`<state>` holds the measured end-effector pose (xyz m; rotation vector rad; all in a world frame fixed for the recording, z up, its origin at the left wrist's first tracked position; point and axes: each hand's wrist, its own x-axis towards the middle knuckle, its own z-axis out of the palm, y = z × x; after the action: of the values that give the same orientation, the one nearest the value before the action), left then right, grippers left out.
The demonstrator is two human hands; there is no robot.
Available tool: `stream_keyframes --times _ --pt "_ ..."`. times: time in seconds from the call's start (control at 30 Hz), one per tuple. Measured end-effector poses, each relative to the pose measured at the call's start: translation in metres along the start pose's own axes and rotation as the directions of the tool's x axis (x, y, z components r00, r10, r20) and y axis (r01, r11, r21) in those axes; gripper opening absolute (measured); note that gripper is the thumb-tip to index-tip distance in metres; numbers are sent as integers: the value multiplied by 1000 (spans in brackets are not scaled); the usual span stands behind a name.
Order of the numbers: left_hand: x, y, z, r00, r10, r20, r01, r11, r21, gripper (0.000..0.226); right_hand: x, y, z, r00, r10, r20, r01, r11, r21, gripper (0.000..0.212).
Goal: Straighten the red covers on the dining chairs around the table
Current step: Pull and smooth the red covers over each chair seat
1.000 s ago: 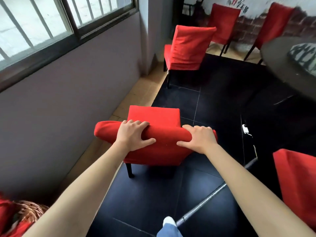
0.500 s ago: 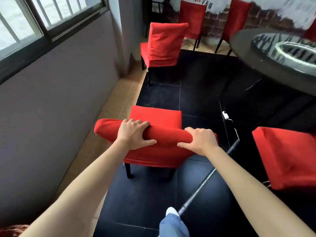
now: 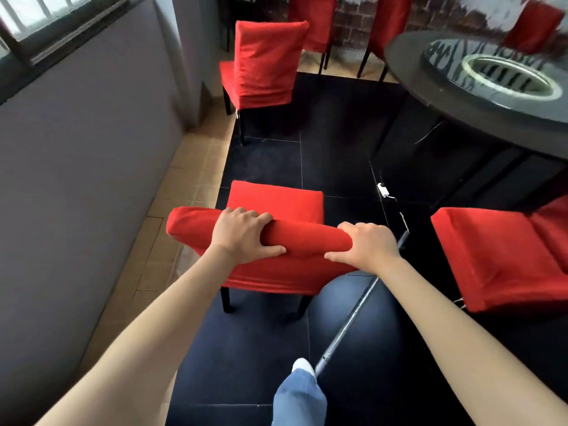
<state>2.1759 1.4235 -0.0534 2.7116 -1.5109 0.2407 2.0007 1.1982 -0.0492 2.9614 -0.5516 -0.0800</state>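
Both hands grip the padded top of the nearest chair's red cover: left hand curled over it, thumb beneath; right hand likewise at the top's 3 o'clock end. This chair stands at 7 o'clock of the round worktop; another covered chair sits at 12 o'clock.

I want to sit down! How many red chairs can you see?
6: one the hands grip, one by the wall, one on the right, three behind the table. More may hide.
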Motion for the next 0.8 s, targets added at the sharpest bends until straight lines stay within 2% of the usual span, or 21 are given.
stream_keyframes --times 0.33,0.63,0.8 --pt "30 4 5 1000 -5 -30 5 1000 -1 87 28 23 4 999 1 -53 -2 1000 -24 88" --pt "83 7 16 999 -5 -51 4 1000 -6 89 72 57 2 999 15 -38 -16 1000 -15 83" --pt "112 13 18 999 -19 -49 19 1000 -1 87 98 79 2 1000 20 -15 -20 1000 -7 91"
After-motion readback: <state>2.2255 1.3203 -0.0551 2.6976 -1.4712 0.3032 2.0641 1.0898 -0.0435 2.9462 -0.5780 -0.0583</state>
